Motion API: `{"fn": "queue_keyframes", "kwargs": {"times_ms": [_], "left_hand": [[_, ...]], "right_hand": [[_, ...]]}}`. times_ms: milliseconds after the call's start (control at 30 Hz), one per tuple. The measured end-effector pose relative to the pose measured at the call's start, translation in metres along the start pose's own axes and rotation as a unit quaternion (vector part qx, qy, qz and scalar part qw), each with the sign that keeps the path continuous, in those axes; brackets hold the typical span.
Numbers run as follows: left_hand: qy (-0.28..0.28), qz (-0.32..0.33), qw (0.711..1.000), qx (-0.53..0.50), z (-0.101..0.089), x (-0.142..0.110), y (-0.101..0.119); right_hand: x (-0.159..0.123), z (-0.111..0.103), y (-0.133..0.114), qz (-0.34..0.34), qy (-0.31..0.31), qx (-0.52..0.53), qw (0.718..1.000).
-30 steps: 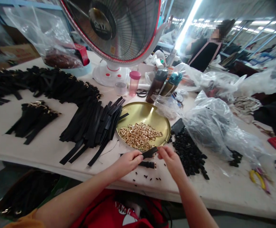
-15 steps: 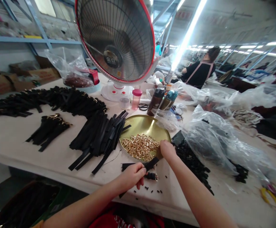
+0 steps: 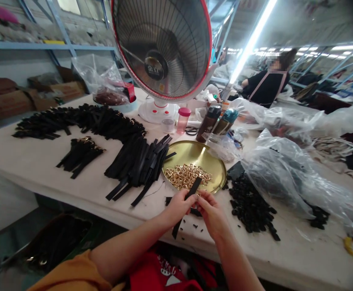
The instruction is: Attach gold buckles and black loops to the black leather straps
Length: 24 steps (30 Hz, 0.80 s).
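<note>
My left hand (image 3: 178,208) is closed on a black strap (image 3: 195,186), whose upper end sticks up over the tray's near rim and whose lower end hangs toward the table edge. Fingertips of my right hand (image 3: 211,213) meet the left ones in a pinch, with a small gold buckle (image 3: 198,194) showing at them, partly hidden. Just beyond lies a round brass-coloured tray (image 3: 194,150) with a heap of gold buckles (image 3: 180,176). Under my hands, another black strap piece (image 3: 196,211) rests on the table, mostly covered.
Left of the tray lie loose black straps (image 3: 134,161) and buckled strap bundles (image 3: 81,155). A pile of small black pieces (image 3: 249,206) and a plastic bag (image 3: 282,169) are at right. Behind stand bottles (image 3: 208,123) and a fan-shaped heater (image 3: 164,52). Another person (image 3: 267,87) is farther back.
My right hand reached over the tray's right side, then came back to my left hand with a gold buckle. The strap now points more steeply upward. The camera view has shifted.
</note>
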<state>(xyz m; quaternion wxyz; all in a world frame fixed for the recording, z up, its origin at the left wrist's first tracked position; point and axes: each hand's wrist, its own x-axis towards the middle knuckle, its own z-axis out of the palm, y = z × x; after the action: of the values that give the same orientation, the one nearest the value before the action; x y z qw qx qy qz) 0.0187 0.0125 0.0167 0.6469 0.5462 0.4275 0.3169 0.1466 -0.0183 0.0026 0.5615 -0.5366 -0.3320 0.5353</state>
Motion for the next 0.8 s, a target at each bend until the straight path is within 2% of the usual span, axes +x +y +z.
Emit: {"fn": "queue_keyframes", "kwargs": {"times_ms": [100, 233, 300, 367, 467, 600, 700, 800], "left_hand": [[-0.009, 0.000, 0.997, 0.070, -0.004, -0.001, -0.002], [-0.087, 0.002, 0.982, 0.170, -0.014, -0.001, 0.006], [-0.114, 0.000, 0.979, 0.169, -0.015, 0.002, 0.010], [-0.110, -0.004, 0.986, 0.129, -0.013, 0.005, 0.012], [-0.094, -0.010, 0.991, 0.091, -0.011, 0.004, 0.010], [-0.114, -0.003, 0.971, 0.209, -0.012, -0.008, 0.004], [-0.123, 0.033, 0.949, 0.289, -0.013, -0.016, 0.001], [-0.131, 0.074, 0.929, 0.340, -0.013, -0.018, 0.003]], "right_hand": [[-0.019, 0.007, 0.006, 0.013, 0.008, 0.021, 1.000], [-0.023, 0.000, 0.003, -0.014, -0.015, -0.023, 1.000], [-0.023, -0.003, 0.001, -0.024, -0.041, -0.024, 0.999], [-0.023, -0.006, 0.001, -0.014, -0.045, -0.015, 0.999], [-0.020, -0.011, 0.003, 0.027, 0.019, 0.038, 0.999], [-0.014, -0.019, 0.005, 0.073, 0.105, 0.179, 0.975], [-0.013, -0.021, 0.003, 0.116, 0.104, 0.250, 0.956], [-0.018, -0.019, 0.004, 0.158, 0.087, 0.264, 0.948]]}}
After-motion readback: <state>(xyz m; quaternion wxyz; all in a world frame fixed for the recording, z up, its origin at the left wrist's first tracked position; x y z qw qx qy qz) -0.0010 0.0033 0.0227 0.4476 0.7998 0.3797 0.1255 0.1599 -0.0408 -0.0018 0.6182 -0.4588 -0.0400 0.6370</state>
